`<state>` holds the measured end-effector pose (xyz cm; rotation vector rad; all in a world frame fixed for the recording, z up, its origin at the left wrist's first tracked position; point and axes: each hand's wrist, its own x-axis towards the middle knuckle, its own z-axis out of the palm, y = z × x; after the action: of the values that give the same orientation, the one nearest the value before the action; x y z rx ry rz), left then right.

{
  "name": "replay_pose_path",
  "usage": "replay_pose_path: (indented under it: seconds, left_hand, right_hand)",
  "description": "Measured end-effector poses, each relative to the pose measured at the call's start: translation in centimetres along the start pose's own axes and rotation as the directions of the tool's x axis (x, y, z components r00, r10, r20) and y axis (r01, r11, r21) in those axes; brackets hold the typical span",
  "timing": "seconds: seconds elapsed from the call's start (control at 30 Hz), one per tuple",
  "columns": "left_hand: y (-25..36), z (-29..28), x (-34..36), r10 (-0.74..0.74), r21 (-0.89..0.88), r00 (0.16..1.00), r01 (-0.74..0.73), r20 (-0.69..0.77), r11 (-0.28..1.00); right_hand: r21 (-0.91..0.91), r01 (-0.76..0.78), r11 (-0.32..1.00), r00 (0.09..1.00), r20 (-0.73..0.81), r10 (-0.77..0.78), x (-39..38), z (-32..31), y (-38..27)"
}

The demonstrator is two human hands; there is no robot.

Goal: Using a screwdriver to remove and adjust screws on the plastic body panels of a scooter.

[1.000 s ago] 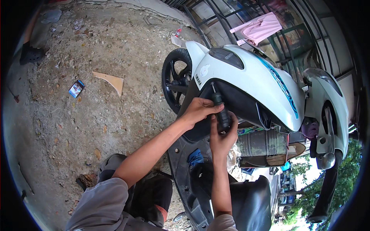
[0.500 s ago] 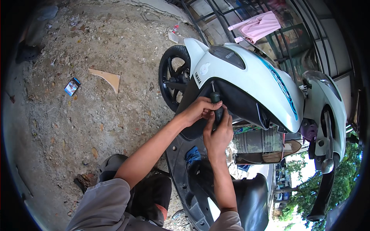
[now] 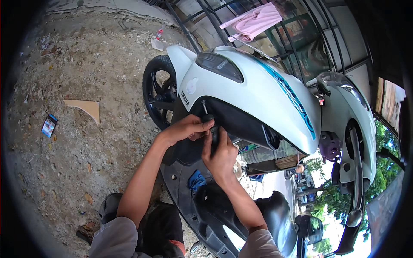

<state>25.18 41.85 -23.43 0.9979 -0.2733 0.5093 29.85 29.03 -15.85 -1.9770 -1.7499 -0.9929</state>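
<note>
A dark screwdriver (image 3: 208,117) with a metal shaft points up at a recess in the black inner panel (image 3: 241,124) of a white scooter (image 3: 245,99), its tip at or very near that panel. My left hand (image 3: 187,129) grips the screwdriver's upper handle, thumb across it. My right hand (image 3: 221,159) is wrapped round the lower part of the same handle, which is mostly hidden by the fingers. The front wheel (image 3: 157,84) is left of my hands. A blue cloth (image 3: 195,179) lies on the black footboard (image 3: 180,189) below them.
Dirt ground at left holds a tan triangular board (image 3: 88,107) and a small printed packet (image 3: 49,125). Behind the scooter are metal railings (image 3: 292,51) with pink fabric (image 3: 254,21) hung over them. The handlebar (image 3: 355,172) and black seat (image 3: 275,219) are at right.
The whole view has shifted, moving the scooter leftward in the picture. Both hands stay on the screwdriver; my right hand's fingers have moved up closer to my left hand.
</note>
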Motion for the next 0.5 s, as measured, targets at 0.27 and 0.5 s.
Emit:
replay_pose_path:
  seconds: [0.27,0.5]
  left_hand:
    - [0.47,-0.41,0.34,-0.028,0.068,0.995,0.022,0.091,0.997]
    - [0.57,0.19,0.60,-0.006,0.037,1.000,0.005,0.018,0.999]
  right_hand:
    - [0.281,-0.308,0.909,0.951,0.132,0.281,0.29,-0.08,0.35]
    - [0.412,-0.394,0.821,0.919,0.191,0.345,0.73,-0.14,0.11]
